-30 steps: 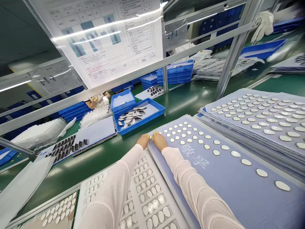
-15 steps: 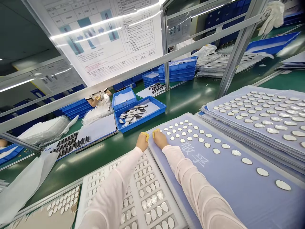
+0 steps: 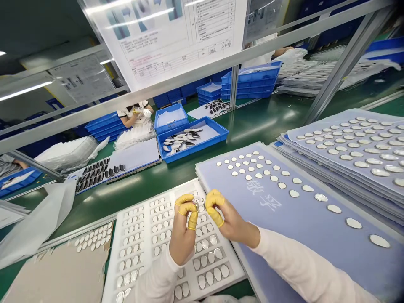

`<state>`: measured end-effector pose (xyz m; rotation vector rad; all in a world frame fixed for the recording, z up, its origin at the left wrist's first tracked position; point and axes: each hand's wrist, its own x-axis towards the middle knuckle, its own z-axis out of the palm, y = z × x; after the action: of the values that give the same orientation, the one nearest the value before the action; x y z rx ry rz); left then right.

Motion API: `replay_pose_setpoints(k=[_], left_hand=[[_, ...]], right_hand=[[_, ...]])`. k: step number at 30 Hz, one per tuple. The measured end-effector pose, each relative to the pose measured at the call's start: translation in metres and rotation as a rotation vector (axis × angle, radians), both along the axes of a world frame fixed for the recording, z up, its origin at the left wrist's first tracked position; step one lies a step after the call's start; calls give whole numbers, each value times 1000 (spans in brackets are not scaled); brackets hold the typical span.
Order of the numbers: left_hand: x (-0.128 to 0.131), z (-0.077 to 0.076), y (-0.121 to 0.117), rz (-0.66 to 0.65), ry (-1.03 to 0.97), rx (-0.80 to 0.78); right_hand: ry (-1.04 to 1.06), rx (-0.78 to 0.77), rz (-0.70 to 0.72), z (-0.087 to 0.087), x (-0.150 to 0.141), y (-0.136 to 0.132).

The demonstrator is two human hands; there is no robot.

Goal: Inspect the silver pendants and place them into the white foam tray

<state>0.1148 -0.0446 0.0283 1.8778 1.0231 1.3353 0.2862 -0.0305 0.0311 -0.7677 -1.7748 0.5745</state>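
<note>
Progress appears partial: white ovals [image 3: 296,180] stand in rows on the smooth blue sheet [image 3: 303,235]; many similar ovals [image 3: 209,277] sit in the rigid white tray [image 3: 147,227]. Above it, the left hand [image 3: 183,237] pinches a small glossy piece [image 3: 197,205]; the right hand's [image 3: 230,221] curled fingers are close by, grip unclear. Finger cots [image 3: 192,220]: yellow, wrinkled.

A green bench [image 3: 268,130] runs across in front of me, its glossy top catching pale patches of light. Above it I see a silver rail [image 3: 189,78] slanting upward to the right, met by a thin post [image 3: 233,88] and a thicker, leaning pillar [image 3: 344,69]. A printed sheet [image 3: 176,50] sits above the rail, streaked with glare. At upper left, the ceiling [image 3: 38,21] is dark above a white light strip [image 3: 25,91].
</note>
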Motion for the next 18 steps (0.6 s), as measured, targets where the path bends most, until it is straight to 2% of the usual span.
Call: replay_pose_setpoints(k=[2,5,11,18], left_hand=[[1,-2,-15,-24,-26,-29],[-1,-8,-34,-64,-42,-33],[-19,-15,-59,-61,-11,-78],[-30,-12,-66,-77,6,-114]], right_hand=[[38,76,66,5,-3,-21],[34,98,88,5,-8,-37],[48,79,163,0,-17,-48],[88,-40,224,-5,-20,-53]])
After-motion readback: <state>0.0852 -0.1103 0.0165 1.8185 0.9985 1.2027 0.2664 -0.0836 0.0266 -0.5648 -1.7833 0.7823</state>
